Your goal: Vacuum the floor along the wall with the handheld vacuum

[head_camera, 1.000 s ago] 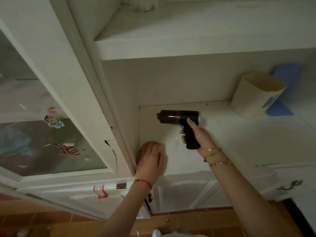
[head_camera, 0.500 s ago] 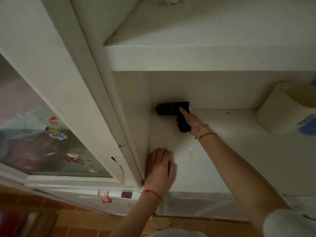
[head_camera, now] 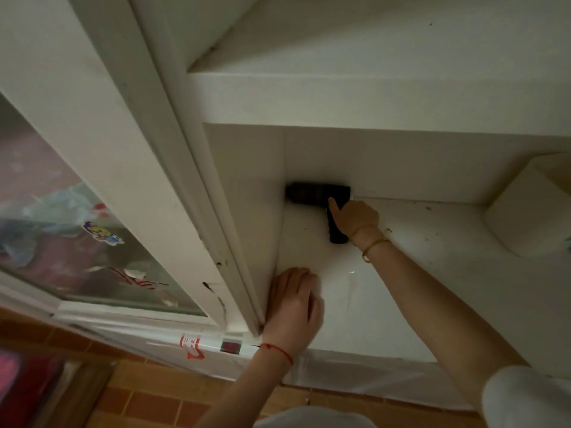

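A small black handheld vacuum (head_camera: 318, 194) lies along the back wall of a white cabinet niche, with its nozzle in the back left corner. My right hand (head_camera: 355, 217) grips its handle, forefinger stretched along the body; gold bangles circle the wrist. My left hand (head_camera: 293, 304) rests flat on the white shelf surface (head_camera: 401, 288) at the front left corner, fingers relaxed, a red string on the wrist. The floor of orange-brown tiles (head_camera: 154, 400) shows at the bottom of the view.
A cream-coloured bin (head_camera: 531, 211) stands on the shelf at the right. A white shelf (head_camera: 370, 97) overhangs the niche. Left is a glass cabinet door (head_camera: 77, 230) with stickers. Dark specks dot the shelf surface near the bin.
The vacuum has gone from mid-shelf back into the rear left corner against the wall, my right arm reaching further in. My left hand stays on the shelf's front corner. The view has come closer.
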Demonstrator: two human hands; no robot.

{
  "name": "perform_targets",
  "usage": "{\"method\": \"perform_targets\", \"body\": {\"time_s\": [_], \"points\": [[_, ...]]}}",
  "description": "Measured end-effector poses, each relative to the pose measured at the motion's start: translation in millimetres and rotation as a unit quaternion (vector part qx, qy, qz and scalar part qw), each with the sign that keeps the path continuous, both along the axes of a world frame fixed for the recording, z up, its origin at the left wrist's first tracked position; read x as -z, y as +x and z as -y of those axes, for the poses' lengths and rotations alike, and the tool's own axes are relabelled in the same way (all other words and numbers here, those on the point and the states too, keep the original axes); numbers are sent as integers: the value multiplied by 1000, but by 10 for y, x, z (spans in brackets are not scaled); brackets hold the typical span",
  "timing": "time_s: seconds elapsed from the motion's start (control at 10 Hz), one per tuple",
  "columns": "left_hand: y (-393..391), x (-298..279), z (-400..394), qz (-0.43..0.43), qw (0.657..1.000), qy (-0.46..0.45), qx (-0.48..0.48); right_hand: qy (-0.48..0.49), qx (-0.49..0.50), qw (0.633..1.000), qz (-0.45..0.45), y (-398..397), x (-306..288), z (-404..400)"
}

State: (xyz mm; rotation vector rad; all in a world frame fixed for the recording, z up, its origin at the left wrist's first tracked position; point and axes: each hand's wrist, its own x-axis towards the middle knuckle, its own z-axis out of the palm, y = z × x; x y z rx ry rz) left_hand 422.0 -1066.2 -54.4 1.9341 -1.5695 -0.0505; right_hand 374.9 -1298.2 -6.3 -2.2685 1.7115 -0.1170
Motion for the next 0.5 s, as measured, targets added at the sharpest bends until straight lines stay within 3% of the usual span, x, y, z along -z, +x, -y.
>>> {"method": "perform_targets", "body": {"time_s": [0.2,0.3,0.4,0.5], "points": [[-11,-28,-21,-13,1000,5,0,-74,-14,995,-62,-93,-123,-122],[-8,-23,-17,-16,1000,10,1,-111,21,994,3,-275,-154,-275],[0,22,-5,-8,1000,9,11,-129,3,982,137,-629,-31,-393],[1,-29,-3,-18,1000,17,19,-118,-27,973,196,-966,83,-631]]}}
